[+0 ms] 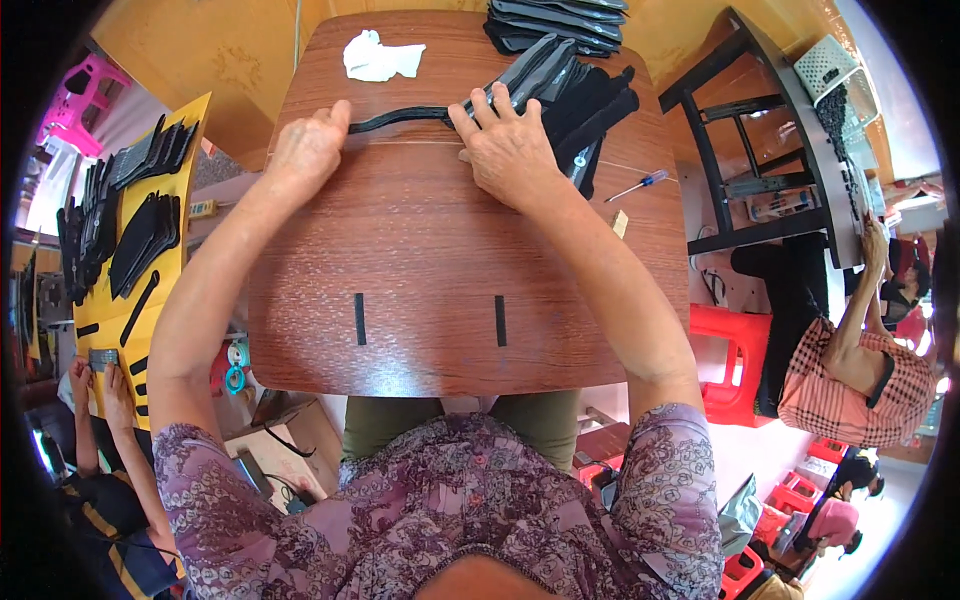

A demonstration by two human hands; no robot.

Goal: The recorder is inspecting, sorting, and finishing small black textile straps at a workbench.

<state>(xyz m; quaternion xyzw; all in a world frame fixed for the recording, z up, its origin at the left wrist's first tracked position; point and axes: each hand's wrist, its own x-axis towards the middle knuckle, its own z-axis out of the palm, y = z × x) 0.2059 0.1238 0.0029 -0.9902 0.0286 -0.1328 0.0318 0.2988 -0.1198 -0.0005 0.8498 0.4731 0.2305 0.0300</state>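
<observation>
Closed in a fist, our left hand [308, 142] held one end of a long, narrow, flexible black strip [400, 116], which ran rightward over the table to our right hand [507, 150]. That hand lay with its fingers spread, covering the strip's other end and the edge of a pile; we could not tell whether its thumb pinched anything beneath. Nearest us, two short, straight black strips [360, 320] lay apart on the brown wood-grain table [430, 230]. Farther off, a blue-handled screwdriver [652, 179] lay near the right edge, where a stray forearm could have knocked it off. Beyond it sprawled the loose pile of black and grey flat pieces [600, 110]; a hard leftward pull might have dragged these along and scattered them, and uneven tension might have twisted the strip. Farther still sat a crumpled white cloth [383, 57].
</observation>
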